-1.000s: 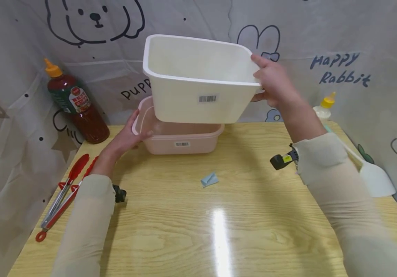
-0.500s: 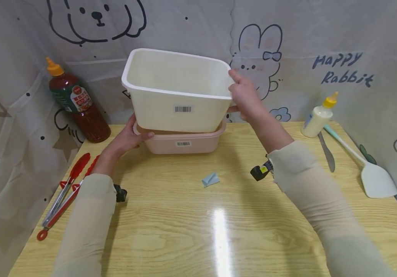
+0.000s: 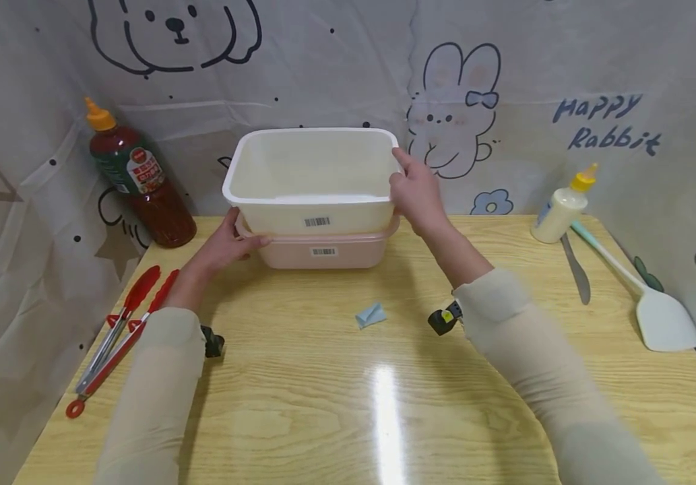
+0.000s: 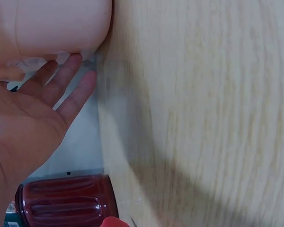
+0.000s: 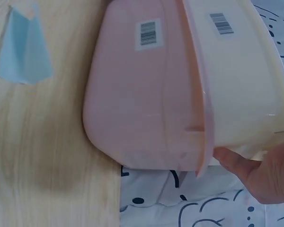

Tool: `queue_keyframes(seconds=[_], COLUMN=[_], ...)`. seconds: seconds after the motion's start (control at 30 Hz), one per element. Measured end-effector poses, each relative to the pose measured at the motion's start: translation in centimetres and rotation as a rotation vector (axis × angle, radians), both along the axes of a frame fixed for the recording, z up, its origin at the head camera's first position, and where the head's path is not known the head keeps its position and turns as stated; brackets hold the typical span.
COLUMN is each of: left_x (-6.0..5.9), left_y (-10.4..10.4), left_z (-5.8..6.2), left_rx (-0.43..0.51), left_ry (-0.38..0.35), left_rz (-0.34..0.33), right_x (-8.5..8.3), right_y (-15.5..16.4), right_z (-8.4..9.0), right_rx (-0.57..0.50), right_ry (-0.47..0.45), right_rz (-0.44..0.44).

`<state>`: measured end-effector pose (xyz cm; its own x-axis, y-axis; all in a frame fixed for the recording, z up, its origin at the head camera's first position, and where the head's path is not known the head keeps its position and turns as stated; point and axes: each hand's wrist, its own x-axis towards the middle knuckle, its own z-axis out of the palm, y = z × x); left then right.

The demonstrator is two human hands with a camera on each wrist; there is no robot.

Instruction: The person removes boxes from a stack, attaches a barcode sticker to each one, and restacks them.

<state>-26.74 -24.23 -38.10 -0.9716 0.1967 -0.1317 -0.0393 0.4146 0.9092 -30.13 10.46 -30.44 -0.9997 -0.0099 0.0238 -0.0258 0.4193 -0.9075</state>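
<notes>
Two tubs: white plastic tub (image 3: pixel 311 178) nested in pink tub (image 3: pixel 323 252), on counter (image 3: pixel 384 377).
Handling: likely light, stiff, smooth; hold by rims.
Right hand (image 3: pixel 416 195): fingers curled on white rim.
Left hand (image 3: pixel 226 244): thumb hooked over pink rim, apparently gripping.

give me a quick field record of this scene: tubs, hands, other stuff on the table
white tub: white rectangular plastic tub nested in pink rectangular plastic tub, barcode labels facing the person
left hand: left hand holds the pink tub's left rim
right hand: right hand grips the white tub's right rim
table: light wooden table
left side: dark red sauce bottle, red tongs
centre: small blue paper scrap
right side: white squeeze bottle, knife, white spatula
</notes>
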Motion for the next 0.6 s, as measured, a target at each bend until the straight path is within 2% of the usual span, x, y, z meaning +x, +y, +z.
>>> queue_keyframes(seconds=[0.13,0.3,0.6], left_x=[-0.3,0.2,0.3], left_y=[-0.9,-1.4,-1.6], left_z=[-1.8,-2.0,-1.9], left_rx=[0.03,0.048,0.037], left_ry=[0.021,0.014,0.015], left_rz=[0.012,0.034,0.045], right_x=[0.1,-0.2,-0.6], right_y=[-0.8,-1.3,-0.4], right_z=[-1.1,-2.1,-3.1], right_rx=[0.093,0.171,0.207], right_ry=[0.111,0.17,0.098], right_rz=[-0.025,-0.002,0.081])
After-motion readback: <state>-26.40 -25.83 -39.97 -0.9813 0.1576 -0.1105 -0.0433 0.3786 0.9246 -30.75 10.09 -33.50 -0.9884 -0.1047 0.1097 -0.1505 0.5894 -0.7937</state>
